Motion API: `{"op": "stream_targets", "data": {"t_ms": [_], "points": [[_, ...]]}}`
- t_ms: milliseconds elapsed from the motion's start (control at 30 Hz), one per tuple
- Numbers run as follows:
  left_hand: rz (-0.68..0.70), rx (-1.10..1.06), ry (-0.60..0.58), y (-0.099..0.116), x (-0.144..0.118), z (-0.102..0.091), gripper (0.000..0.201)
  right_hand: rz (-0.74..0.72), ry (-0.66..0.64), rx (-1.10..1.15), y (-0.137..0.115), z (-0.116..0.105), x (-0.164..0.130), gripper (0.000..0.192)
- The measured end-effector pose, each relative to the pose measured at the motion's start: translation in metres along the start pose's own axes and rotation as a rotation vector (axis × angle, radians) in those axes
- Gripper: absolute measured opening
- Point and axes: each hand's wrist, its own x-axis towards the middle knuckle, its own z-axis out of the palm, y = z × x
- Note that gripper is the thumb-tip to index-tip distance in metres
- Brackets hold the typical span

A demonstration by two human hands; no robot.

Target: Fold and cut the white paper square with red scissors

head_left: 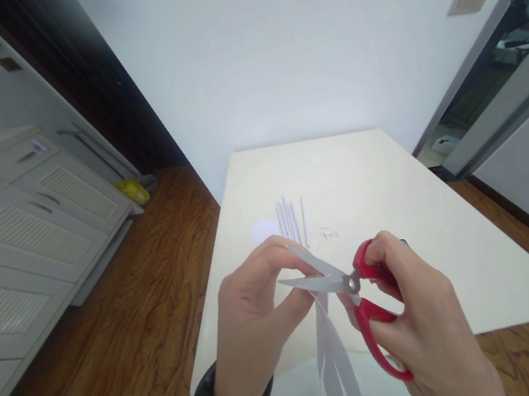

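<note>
My right hand (416, 314) grips a pair of scissors (351, 285) by the red handles. The blades are spread apart and point left, toward the fingertips of my left hand (261, 300). Between its thumb and fingers, my left hand pinches the top of some white paper strips (335, 362). Their lower ends hang down past the table's near edge. The lower blade crosses right at the top of the strips. A black band is on my left wrist. On the table behind lie several thin paper sticks (288, 217), side by side.
A white sheet (264, 230) lies left of the sticks, and small paper scraps (329, 233) lie to their right. The white table (320, 165) meets the wall at the back. White cabinets (34, 216) stand at the left, with a yellow bag (133, 190) on the floor.
</note>
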Motion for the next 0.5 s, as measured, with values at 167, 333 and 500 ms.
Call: {"op": "stream_targets", "data": {"t_ms": [167, 333, 500], "points": [[0.044, -0.018, -0.012, -0.0006, 0.0001, -0.0001, 0.005, -0.007, 0.028, 0.025, 0.0013, 0.0, -0.0005, 0.036], [0.055, 0.009, -0.002, 0.0003, 0.001, 0.0009, 0.008, 0.016, 0.127, 0.097, 0.002, -0.0016, 0.0022, 0.027], [0.034, -0.012, 0.007, 0.0031, 0.0022, 0.0023, 0.01, 0.058, 0.155, 0.073, 0.001, -0.0044, 0.0041, 0.025]]}}
